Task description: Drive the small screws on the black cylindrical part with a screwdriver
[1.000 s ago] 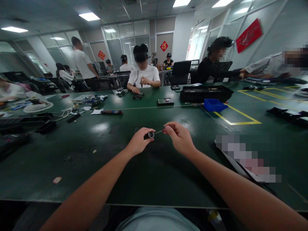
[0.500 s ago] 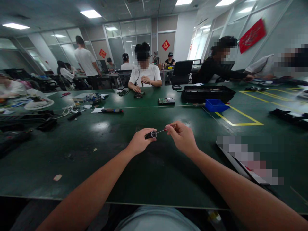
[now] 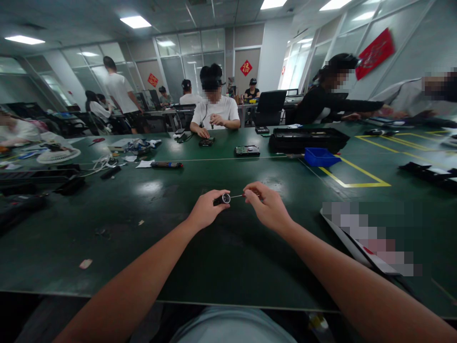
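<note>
My left hand (image 3: 207, 209) is closed around a small black cylindrical part (image 3: 223, 199) with a pale ring at its end, held above the green table (image 3: 228, 257). To its right, my right hand (image 3: 267, 206) pinches a thin screwdriver (image 3: 237, 196) with a red handle mostly hidden by the fingers. The metal shaft points left, and its tip is at the ringed end of the black part; whether it touches is too small to tell.
Beyond my hands lie a circuit-board device (image 3: 247, 150), a blue tray (image 3: 321, 156), a long black housing (image 3: 309, 139) and a pen-like tool (image 3: 166, 165). A laptop-like flat object (image 3: 348, 240) is at right. A person (image 3: 214, 107) sits opposite.
Both hands have shifted slightly left, and the screwdriver lies closer to level. At right, a person in black has moved an arm and leaned; a standing person at back left has shifted left.
</note>
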Motion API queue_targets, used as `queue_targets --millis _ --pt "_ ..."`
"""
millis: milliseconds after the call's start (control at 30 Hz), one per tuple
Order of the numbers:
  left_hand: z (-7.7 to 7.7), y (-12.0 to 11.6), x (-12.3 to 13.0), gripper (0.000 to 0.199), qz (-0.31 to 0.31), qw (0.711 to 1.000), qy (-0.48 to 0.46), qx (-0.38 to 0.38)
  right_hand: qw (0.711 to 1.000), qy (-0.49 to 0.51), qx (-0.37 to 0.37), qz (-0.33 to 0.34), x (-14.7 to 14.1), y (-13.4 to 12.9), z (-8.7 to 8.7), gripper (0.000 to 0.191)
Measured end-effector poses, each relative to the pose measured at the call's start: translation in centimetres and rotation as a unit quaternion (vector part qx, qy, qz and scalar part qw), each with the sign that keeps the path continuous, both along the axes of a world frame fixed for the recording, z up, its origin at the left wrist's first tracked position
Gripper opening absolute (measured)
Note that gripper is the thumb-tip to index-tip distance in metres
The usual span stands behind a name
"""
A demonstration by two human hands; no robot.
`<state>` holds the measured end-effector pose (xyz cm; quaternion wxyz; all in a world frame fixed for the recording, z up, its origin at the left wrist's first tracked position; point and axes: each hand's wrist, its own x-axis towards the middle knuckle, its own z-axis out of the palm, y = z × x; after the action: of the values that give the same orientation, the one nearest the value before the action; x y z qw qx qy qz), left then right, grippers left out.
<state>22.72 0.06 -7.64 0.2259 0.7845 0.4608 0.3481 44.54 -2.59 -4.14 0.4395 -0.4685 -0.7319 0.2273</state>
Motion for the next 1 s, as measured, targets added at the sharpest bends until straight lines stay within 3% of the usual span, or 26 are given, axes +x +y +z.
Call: queue_targets --millis 100,367,533,833,1000 --pt "-0.1 0.0 0.0 0.041 -0.003 1.000 0.001 0.008 1.000 -0.003 -0.022 -0.017 0.0 0.2 -0.2 0.028" --pt "-0.1 0.1 0.1 0.041 0.003 1.000 0.015 0.013 0.999 0.013 -0.041 -0.012 0.2 0.8 -0.7 0.022" --pt "-0.1 0.1 -0.1 0.042 0.008 1.000 0.018 0.017 0.998 -0.010 -0.054 -0.022 0.1 0.8 -0.5 0.035" --pt "0.0 0.0 0.1 0.042 -0.001 1.000 0.020 0.008 0.999 0.008 -0.042 -0.024 0.0 0.7 -0.6 0.018" --pt "-0.2 0.1 0.0 0.042 -0.001 1.000 0.010 0.005 0.998 0.022 -0.041 -0.032 0.0 1.0 -1.2 0.028"
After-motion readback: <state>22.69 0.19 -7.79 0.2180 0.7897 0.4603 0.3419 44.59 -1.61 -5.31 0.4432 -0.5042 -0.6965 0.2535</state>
